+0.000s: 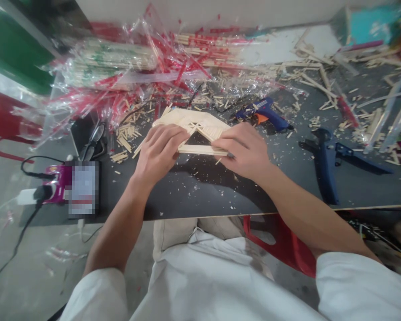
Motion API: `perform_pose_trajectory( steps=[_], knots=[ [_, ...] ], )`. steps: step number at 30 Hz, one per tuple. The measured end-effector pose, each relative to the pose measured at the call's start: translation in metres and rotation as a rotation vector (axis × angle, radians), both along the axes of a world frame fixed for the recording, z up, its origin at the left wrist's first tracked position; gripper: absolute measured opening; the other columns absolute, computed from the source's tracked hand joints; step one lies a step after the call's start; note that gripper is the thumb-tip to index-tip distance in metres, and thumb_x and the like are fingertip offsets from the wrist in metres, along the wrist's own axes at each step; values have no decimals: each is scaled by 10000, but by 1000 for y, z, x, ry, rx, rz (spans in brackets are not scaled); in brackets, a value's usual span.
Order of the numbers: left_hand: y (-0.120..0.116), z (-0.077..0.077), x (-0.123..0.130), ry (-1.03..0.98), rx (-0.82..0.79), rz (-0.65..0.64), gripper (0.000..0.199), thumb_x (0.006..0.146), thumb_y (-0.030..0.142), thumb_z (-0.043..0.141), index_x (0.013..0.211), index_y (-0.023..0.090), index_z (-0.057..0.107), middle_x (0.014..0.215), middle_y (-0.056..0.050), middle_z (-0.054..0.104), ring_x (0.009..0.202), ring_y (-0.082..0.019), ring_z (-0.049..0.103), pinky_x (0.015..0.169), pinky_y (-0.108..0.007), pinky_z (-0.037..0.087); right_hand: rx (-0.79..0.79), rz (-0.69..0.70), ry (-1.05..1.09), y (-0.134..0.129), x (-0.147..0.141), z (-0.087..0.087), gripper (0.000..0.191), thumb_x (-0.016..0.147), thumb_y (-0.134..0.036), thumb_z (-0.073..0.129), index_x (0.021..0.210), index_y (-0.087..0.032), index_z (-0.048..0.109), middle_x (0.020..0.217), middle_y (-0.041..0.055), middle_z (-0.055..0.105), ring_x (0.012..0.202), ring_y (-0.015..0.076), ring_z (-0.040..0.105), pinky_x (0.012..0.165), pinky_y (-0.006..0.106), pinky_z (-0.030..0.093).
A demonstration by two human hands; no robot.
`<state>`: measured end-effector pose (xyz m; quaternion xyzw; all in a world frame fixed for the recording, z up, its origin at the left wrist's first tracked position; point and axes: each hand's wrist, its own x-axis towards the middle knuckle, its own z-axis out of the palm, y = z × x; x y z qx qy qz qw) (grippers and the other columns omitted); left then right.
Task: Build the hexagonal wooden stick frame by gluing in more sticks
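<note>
Between my hands is a pale wooden stick model (190, 117), shaped like a roof with a triangular opening facing me. A flat strip of sticks (200, 150) runs across the bottom of that opening. My left hand (161, 148) is closed on the model's left end, fingers over its top edge. At the other end, my right hand (245, 149) grips the right corner, with the thumb and fingers pinched near the end of the strip. The fingertips partly hide both ends. Beyond my right hand lies a blue glue gun (263, 113) with an orange trigger.
A blue-handled cutter (327, 165) lies on the right of the dark table (200, 196). To the left are a phone (83, 187), a purple power strip (58, 183) and glasses (95, 138). Plastic-wrapped stick bundles (113, 62) and scattered stick offcuts (128, 133) cover the back.
</note>
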<state>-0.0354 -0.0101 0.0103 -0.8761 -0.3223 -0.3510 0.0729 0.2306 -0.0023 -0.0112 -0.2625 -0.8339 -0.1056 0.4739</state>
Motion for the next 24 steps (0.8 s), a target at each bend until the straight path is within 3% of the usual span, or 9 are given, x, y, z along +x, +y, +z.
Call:
perform_pose_trajectory(
  steps=[9,18,24],
  knots=[
    [-4,5,5,111,43,-8,457,945,34,554,1377,183,560,1262,-152,752,1236,-282,708,1035,-440,605,41,-34,22,2,0,-1,123,986,-206,671,1006,-291,585,896,-22,673,788,166,587,723,351,473],
    [-8,4,5,104,2,-43,442,975,107,592,1405,209,575,1297,-148,759,1257,-295,710,1063,-476,602,22,-21,45,2,0,-1,110,1008,-224,663,980,-288,578,873,-15,651,791,170,565,718,348,468],
    [-10,2,8,100,101,-43,411,981,118,614,1386,180,598,1248,-151,784,1188,-286,742,1019,-449,627,28,-35,23,1,2,1,124,1011,-219,662,977,-289,565,880,-15,657,783,173,556,718,347,457]
  ],
)
